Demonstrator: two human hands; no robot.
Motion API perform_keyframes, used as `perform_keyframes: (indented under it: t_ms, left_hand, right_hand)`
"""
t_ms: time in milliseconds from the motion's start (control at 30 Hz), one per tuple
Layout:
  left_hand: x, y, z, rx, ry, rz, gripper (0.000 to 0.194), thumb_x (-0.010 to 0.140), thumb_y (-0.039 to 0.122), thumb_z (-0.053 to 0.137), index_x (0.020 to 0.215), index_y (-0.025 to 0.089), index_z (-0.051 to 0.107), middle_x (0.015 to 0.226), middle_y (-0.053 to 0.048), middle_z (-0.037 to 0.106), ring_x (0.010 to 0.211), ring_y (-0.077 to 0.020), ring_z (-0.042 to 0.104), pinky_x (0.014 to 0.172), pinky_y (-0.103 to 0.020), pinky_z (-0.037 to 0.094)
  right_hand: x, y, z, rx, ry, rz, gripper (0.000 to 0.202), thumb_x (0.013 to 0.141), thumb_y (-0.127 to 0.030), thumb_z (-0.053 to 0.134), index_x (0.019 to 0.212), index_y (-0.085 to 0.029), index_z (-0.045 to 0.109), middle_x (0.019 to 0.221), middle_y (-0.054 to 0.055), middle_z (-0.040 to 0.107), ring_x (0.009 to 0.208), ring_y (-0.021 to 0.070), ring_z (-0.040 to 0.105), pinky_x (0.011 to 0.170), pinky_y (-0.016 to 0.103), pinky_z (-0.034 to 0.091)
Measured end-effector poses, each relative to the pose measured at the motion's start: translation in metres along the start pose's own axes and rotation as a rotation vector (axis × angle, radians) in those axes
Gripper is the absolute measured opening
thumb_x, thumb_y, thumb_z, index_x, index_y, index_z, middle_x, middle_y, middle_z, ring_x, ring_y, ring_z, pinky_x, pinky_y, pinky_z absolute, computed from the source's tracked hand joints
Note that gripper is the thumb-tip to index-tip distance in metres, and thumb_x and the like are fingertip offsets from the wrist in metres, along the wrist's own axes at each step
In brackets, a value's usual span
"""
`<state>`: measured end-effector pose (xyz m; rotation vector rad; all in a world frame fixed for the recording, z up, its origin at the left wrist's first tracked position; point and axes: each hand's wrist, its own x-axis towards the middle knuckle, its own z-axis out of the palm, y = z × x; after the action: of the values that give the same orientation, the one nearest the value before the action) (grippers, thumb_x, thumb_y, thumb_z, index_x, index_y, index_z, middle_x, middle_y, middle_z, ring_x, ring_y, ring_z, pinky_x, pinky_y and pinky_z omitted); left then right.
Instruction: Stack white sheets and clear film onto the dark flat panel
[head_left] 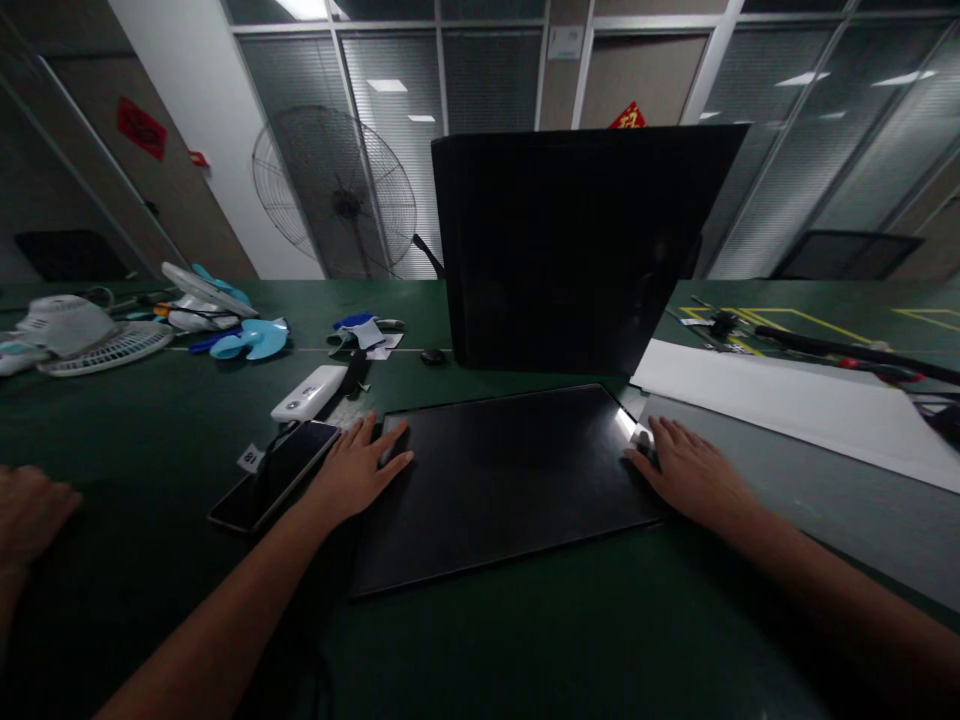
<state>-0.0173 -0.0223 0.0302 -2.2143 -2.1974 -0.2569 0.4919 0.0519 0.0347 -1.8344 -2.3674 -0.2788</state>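
Note:
A flat black panel (502, 480) lies on the dark green table (525, 650) in front of me. My left hand (358, 470) rests palm down on its left edge, fingers spread. My right hand (686, 470) lies flat on its right edge near a shiny corner. Neither hand grips anything. Behind the panel stands a tall upright stack of black panels (570, 250).
A dark phone (274, 475) and a white power bank (309, 393) lie left of my left hand. Fan parts (97, 335) and blue blades (251, 340) sit far left. A white sheet (795, 405) lies at right. Another person's hand (30, 510) rests at the left edge.

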Motion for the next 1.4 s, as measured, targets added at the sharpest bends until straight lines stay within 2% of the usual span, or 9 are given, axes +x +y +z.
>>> perform_keyframes:
  t_ms: [233, 400, 533, 633, 767, 900, 1033, 1167, 1400]
  left_hand:
    - [0.002, 0.009, -0.004, 0.001, -0.059, 0.017, 0.067, 0.103, 0.061, 0.036, 0.158, 0.022, 0.042, 0.166, -0.015, 0.034, 0.153, -0.0356, 0.03, 0.122, -0.056, 0.027]
    - [0.004, 0.004, -0.001, -0.032, -0.065, 0.056, 0.066, 0.103, 0.06, 0.038, 0.158, 0.023, 0.041, 0.167, -0.013, 0.03, 0.154, -0.0328, 0.026, 0.123, -0.055, 0.025]
    - [0.004, 0.004, -0.001, -0.041, -0.056, 0.072, 0.066, 0.104, 0.059, 0.037, 0.159, 0.023, 0.04, 0.168, -0.013, 0.027, 0.155, -0.0337, 0.023, 0.123, -0.056, 0.023]
    - [0.003, 0.006, -0.002, -0.039, -0.067, 0.066, 0.067, 0.104, 0.059, 0.035, 0.159, 0.021, 0.039, 0.168, -0.015, 0.026, 0.155, -0.0337, 0.022, 0.123, -0.057, 0.022]
    - [0.002, 0.006, -0.002, -0.027, -0.056, 0.075, 0.066, 0.104, 0.059, 0.033, 0.158, 0.022, 0.04, 0.168, -0.015, 0.027, 0.155, -0.0336, 0.021, 0.123, -0.058, 0.022]
    - [0.002, 0.002, 0.0, -0.038, -0.054, 0.092, 0.068, 0.104, 0.059, 0.033, 0.159, 0.02, 0.039, 0.167, -0.016, 0.027, 0.156, -0.0339, 0.02, 0.123, -0.057, 0.021]
    - [0.003, 0.001, 0.0, -0.054, -0.048, 0.096, 0.069, 0.104, 0.06, 0.034, 0.159, 0.018, 0.038, 0.167, -0.016, 0.028, 0.156, -0.0331, 0.02, 0.124, -0.057, 0.021]
    - [0.002, 0.004, -0.003, -0.051, -0.053, 0.083, 0.069, 0.104, 0.059, 0.037, 0.16, 0.019, 0.036, 0.167, -0.014, 0.029, 0.156, -0.0323, 0.021, 0.124, -0.055, 0.021]
    - [-0.001, 0.005, -0.006, -0.07, -0.095, 0.106, 0.076, 0.102, 0.067, 0.032, 0.164, 0.023, 0.027, 0.169, -0.01, 0.022, 0.157, -0.0337, 0.015, 0.125, -0.058, 0.017]
  right_hand:
    - [-0.025, -0.022, -0.006, -0.019, -0.153, 0.019, 0.101, 0.095, -0.08, 0.018, 0.151, -0.001, 0.046, 0.156, 0.025, 0.04, 0.139, 0.0407, 0.047, 0.108, 0.058, 0.048]
    - [-0.043, -0.047, -0.02, -0.038, -0.176, -0.053, 0.112, 0.09, -0.086, 0.02, 0.145, 0.007, 0.051, 0.15, 0.031, 0.044, 0.14, 0.0424, 0.045, 0.111, 0.056, 0.046]
    - [-0.058, -0.069, -0.04, 0.038, -0.254, -0.116, 0.107, 0.091, -0.085, 0.024, 0.146, 0.002, 0.052, 0.15, 0.028, 0.045, 0.139, 0.0411, 0.047, 0.116, 0.058, 0.041]
    - [-0.072, -0.09, -0.063, 0.208, -0.369, -0.246, 0.095, 0.094, -0.08, 0.029, 0.152, -0.007, 0.048, 0.156, 0.02, 0.041, 0.143, 0.0369, 0.043, 0.12, 0.058, 0.035]
    - [-0.085, -0.105, -0.084, 0.523, -0.567, -0.57, 0.087, 0.097, -0.073, 0.041, 0.164, -0.022, 0.02, 0.167, 0.008, 0.019, 0.152, 0.0283, 0.028, 0.123, 0.049, 0.034]
    - [-0.076, -0.093, -0.073, 0.511, -0.368, -0.534, 0.078, 0.099, -0.064, 0.044, 0.163, -0.025, 0.026, 0.167, 0.007, 0.021, 0.152, 0.029, 0.028, 0.122, 0.052, 0.035]
    - [-0.058, -0.066, -0.048, 0.201, -0.073, -0.196, 0.066, 0.098, -0.061, 0.039, 0.136, -0.014, 0.066, 0.138, 0.019, 0.061, 0.13, 0.0412, 0.055, 0.11, 0.069, 0.042]
    - [-0.051, -0.054, -0.04, 0.053, -0.109, -0.136, 0.064, 0.099, -0.059, 0.032, 0.112, -0.015, 0.077, 0.116, 0.02, 0.071, 0.102, 0.0387, 0.069, 0.093, 0.066, 0.054]
    - [-0.068, -0.09, -0.048, 0.28, -0.217, -0.456, 0.067, 0.097, -0.064, 0.045, 0.145, -0.019, 0.059, 0.152, 0.01, 0.051, 0.13, 0.0352, 0.054, 0.107, 0.06, 0.048]
